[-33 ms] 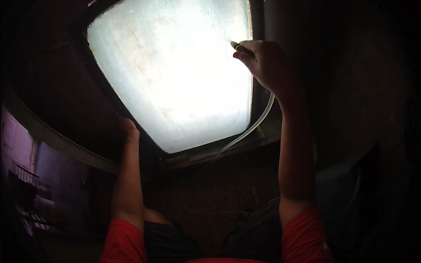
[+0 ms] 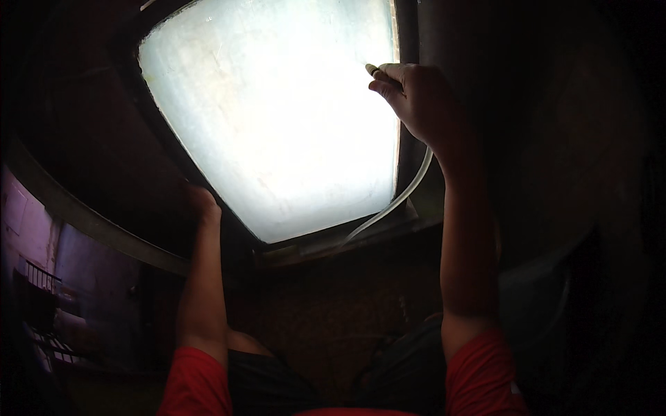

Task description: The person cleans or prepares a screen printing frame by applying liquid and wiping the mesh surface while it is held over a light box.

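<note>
A bright frosted window pane (image 2: 277, 125) sits in a dark frame (image 2: 312, 247) in front of me. My right hand (image 2: 420, 100) is raised at the pane's upper right edge, closed around the end of a clear flexible tube (image 2: 411, 188). The tube's tip pokes out beside my fingers against the glass. From my hand the tube curves down along the right side of the frame to the lower sill. My left hand (image 2: 201, 206) presses on the frame at the pane's lower left corner; its fingers are lost in shadow.
The room is very dark. A curved dark ledge (image 2: 83, 222) runs along the left, with a dim purple wall and a railing (image 2: 41, 277) beyond it. A dark patterned floor (image 2: 326, 312) lies below the sill, by my knees.
</note>
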`<state>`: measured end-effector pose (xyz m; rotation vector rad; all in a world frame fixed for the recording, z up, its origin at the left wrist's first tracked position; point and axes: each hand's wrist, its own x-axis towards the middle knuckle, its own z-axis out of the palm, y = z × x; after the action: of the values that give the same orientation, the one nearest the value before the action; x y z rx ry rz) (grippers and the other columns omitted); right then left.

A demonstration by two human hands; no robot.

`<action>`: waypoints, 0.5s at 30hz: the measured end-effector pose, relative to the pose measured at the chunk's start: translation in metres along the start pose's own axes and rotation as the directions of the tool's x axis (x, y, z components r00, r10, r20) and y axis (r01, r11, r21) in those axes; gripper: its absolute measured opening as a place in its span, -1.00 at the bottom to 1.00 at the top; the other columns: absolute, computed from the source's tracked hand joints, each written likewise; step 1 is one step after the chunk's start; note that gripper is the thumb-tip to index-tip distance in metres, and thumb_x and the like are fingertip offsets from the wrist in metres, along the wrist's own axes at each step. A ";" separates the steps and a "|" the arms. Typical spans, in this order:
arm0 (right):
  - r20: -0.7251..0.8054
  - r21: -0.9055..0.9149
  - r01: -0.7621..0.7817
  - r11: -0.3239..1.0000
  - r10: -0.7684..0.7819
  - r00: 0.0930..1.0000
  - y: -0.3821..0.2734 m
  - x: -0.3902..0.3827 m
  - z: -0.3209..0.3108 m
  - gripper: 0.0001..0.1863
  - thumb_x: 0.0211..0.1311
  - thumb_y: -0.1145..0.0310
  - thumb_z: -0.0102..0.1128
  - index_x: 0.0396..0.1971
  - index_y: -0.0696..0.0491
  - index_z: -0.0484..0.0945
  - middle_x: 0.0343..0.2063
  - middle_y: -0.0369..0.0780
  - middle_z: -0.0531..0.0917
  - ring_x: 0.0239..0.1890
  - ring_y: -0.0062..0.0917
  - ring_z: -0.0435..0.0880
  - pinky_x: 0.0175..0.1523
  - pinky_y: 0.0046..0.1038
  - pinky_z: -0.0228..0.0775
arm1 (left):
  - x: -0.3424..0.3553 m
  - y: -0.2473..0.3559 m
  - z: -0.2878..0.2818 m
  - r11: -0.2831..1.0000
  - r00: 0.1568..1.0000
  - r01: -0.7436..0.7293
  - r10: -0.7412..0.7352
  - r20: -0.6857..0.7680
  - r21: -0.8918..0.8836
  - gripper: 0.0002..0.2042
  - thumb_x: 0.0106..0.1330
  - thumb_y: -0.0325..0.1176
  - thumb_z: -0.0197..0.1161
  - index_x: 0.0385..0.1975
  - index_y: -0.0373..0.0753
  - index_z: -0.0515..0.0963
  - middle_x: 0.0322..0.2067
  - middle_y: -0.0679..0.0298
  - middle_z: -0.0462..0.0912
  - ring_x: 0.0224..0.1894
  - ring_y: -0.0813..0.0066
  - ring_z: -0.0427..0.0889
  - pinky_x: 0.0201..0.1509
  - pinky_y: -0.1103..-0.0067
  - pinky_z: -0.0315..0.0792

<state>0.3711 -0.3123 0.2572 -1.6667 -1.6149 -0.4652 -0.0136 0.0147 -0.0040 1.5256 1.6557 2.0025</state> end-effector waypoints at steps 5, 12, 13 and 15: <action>0.005 -0.057 -0.135 0.989 0.136 0.991 0.010 -0.005 -0.013 -0.74 0.16 0.24 0.10 -0.33 0.14 0.57 -0.54 -0.14 0.63 -0.51 -0.48 0.62 -0.35 -0.43 0.43 | -0.059 0.089 0.016 0.990 0.988 0.139 -0.138 0.068 -0.013 -0.64 0.37 -0.38 -0.31 0.02 -0.48 0.25 0.05 -0.15 0.30 0.09 0.11 0.33 0.19 0.43 0.22; 0.159 -0.022 -0.011 1.000 0.014 0.987 0.029 -0.012 0.001 -0.79 0.14 0.30 0.12 -0.36 0.14 0.59 -0.63 -0.17 0.60 -0.65 -0.59 0.52 -0.51 -0.48 0.28 | -0.027 -0.024 0.032 0.832 0.958 -0.286 0.255 0.132 0.475 -0.69 0.34 -0.45 -0.27 -0.03 -0.45 0.30 0.00 -0.15 0.35 0.08 0.16 0.34 0.18 0.47 0.21; 0.205 -0.045 -0.051 0.998 0.059 0.977 0.026 -0.012 0.002 -0.79 0.14 0.30 0.13 -0.37 0.15 0.59 -0.63 -0.17 0.60 -0.65 -0.58 0.52 -0.51 -0.48 0.28 | -0.026 -0.030 0.032 0.833 0.955 -0.297 0.268 0.130 0.466 -0.70 0.33 -0.47 -0.27 -0.04 -0.45 0.31 -0.01 -0.15 0.35 0.08 0.16 0.34 0.18 0.47 0.20; 0.281 -0.087 -0.113 0.990 0.134 0.950 0.011 -0.008 -0.005 -0.79 0.13 0.31 0.14 -0.38 0.15 0.59 -0.62 -0.17 0.61 -0.65 -0.58 0.52 -0.50 -0.47 0.29 | -0.008 -0.054 0.027 0.820 0.930 -0.366 0.343 0.134 0.441 -0.70 0.32 -0.49 -0.27 -0.04 -0.46 0.31 -0.02 -0.16 0.35 0.08 0.15 0.34 0.19 0.47 0.20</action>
<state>0.3817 -0.3202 0.2523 -1.9470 -1.7001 -0.2265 -0.0148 0.0487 -0.0542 2.1702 2.0611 1.7742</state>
